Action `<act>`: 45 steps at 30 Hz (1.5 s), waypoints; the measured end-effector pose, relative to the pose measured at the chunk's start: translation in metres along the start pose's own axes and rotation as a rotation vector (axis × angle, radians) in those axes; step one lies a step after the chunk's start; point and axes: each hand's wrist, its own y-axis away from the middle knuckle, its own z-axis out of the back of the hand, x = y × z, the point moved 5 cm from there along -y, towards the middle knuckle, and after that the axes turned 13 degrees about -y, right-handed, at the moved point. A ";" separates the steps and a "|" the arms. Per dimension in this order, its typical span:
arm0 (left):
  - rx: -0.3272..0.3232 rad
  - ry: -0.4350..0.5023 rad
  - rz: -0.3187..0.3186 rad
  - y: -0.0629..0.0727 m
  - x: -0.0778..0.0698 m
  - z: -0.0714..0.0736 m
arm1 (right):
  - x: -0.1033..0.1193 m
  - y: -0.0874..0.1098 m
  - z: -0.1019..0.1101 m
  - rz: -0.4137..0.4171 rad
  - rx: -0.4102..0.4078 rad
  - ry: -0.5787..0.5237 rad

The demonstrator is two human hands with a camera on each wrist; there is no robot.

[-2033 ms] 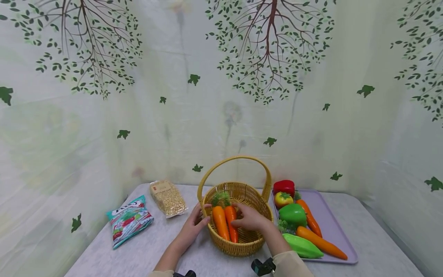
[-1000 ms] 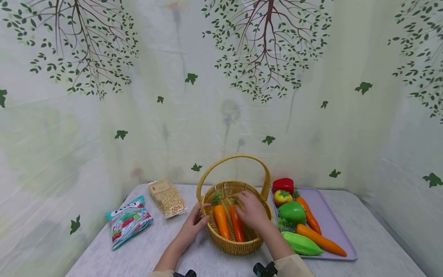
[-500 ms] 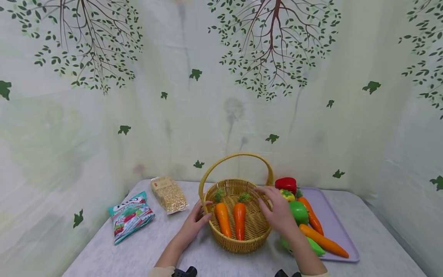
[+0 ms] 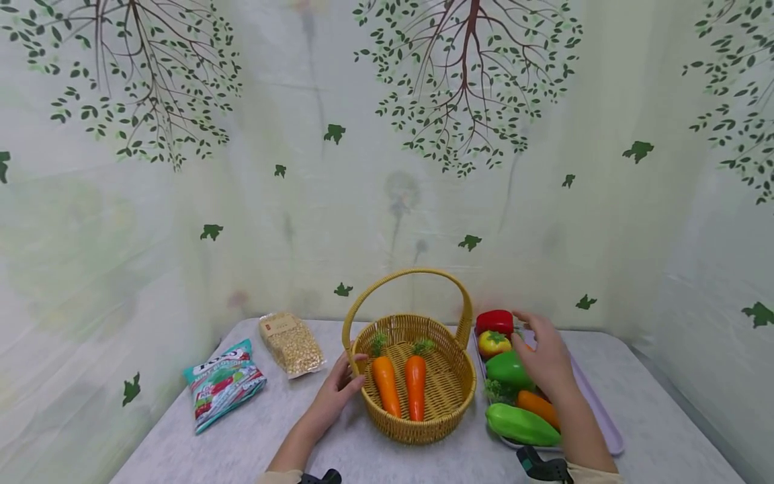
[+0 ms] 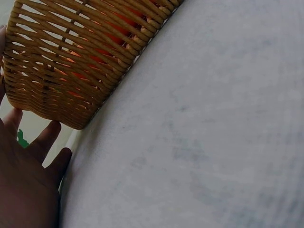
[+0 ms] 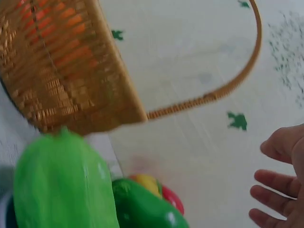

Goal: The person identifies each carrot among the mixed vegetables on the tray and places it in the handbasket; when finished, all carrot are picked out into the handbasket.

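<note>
My left hand (image 4: 336, 396) touches the left side of the wicker basket (image 4: 449, 390), fingertips at its rim; the left wrist view shows its fingers spread against the weave. Two orange carrots, one left (image 4: 385, 386) and one right (image 4: 416, 388), lie side by side inside, green tops toward the back. Over the lavender tray (image 4: 597, 411) hovers my right hand (image 4: 546, 356), fingers apart, holding nothing. Below and beside it are a green bell pepper (image 4: 506, 370) and a thick carrot (image 4: 537, 405). The hand hides most of another carrot on the tray.
A red pepper (image 4: 493, 321), a yellow-red fruit (image 4: 493, 345) and a ridged light green vegetable (image 4: 521, 425) also lie on the tray. Left of the basket are a bag of grains (image 4: 293, 346) and a teal snack packet (image 4: 225, 386). The basket's tall handle (image 4: 417, 271) arches upward.
My right hand has let go of the right-hand carrot, which now lies apart from the other one, and has moved right, out of the basket to above the tray. The left hand has stayed put.
</note>
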 end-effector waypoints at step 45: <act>-0.001 -0.010 -0.016 0.002 -0.001 0.001 | -0.132 0.030 0.007 -0.531 0.391 -0.191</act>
